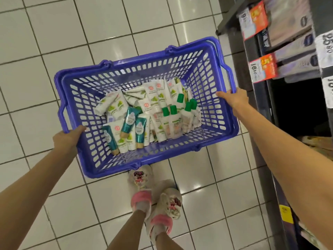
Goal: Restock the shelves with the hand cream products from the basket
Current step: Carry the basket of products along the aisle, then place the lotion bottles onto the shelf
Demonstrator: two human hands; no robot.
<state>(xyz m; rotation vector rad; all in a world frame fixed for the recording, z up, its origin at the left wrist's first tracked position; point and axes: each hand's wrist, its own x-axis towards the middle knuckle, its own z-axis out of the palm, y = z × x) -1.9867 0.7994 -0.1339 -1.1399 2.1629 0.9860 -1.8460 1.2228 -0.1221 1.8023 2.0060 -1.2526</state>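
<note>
A blue plastic basket [84,98] hangs in front of me above the tiled floor, held at both ends. My left hand [66,139] grips its near left rim and my right hand [234,99] grips its right rim. Inside lie several white hand cream tubes [153,98] with green print, teal tubes [128,121] with tan caps, and small clear bottles with green caps [173,120]. The shelves [263,98] stand at my right, close to the basket's right end.
White tiled floor [54,42] spreads to the left and ahead. The dark shelf unit on the right carries boxed products [295,58] and price tags [259,69]; a dark opening [297,109] shows below them. My feet in white-and-pink shoes [158,201] stand under the basket.
</note>
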